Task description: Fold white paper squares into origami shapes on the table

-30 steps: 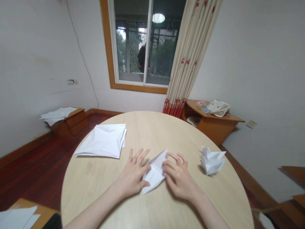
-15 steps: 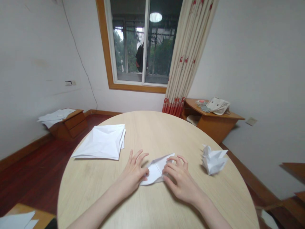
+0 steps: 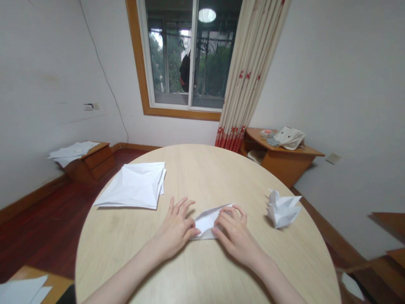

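A small folded white paper (image 3: pixel 206 221) lies on the round wooden table (image 3: pixel 202 177) in front of me. My left hand (image 3: pixel 177 228) rests on its left side, thumb and forefinger pinching the paper's edge, the other fingers spread. My right hand (image 3: pixel 232 230) presses on its right side with the fingers curled over the fold. A finished folded paper shape (image 3: pixel 281 209) stands to the right of my right hand. A stack of creased white sheets (image 3: pixel 134 185) lies to the far left on the table.
A low wooden cabinet (image 3: pixel 91 158) with papers stands by the left wall. A corner desk (image 3: pixel 278 156) with a bag is at the back right beside a curtain (image 3: pixel 249 71). More white sheets (image 3: pixel 22 289) show at the bottom left.
The paper has been turned and pressed flatter, its long edge now lying nearly level. Both hands have drawn closer together on it.
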Demonstrator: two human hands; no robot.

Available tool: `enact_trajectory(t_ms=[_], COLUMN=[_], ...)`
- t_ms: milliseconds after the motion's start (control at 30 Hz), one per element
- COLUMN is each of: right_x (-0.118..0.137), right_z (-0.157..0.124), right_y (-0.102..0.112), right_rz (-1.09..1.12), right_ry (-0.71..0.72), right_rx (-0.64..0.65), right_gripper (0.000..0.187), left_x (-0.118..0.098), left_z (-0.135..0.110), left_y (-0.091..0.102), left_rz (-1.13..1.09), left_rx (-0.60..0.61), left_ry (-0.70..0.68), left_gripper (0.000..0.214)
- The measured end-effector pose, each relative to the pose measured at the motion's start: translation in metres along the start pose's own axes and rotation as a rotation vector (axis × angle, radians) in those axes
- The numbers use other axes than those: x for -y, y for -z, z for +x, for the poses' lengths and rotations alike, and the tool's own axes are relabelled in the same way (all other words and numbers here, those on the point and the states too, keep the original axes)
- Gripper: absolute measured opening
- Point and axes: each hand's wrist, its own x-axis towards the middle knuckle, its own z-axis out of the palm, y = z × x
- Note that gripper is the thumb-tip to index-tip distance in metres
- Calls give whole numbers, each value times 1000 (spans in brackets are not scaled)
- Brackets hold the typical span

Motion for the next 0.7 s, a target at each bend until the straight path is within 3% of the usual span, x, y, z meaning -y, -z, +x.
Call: enact_trajectory(t_ms=[267, 700], right_x=[0, -3], right_z=[1, 1], right_y=[-3, -12], right_rz=[-90, -143], right_ry=[9, 17], right_rx=[-23, -53], right_gripper=[7, 6], left_x=[-13, -4], left_z=[3, 3], left_y=[0, -8], left_rz=[83, 139], left_rx=[-29, -64], left_ry=[19, 2], left_gripper=[47, 26])
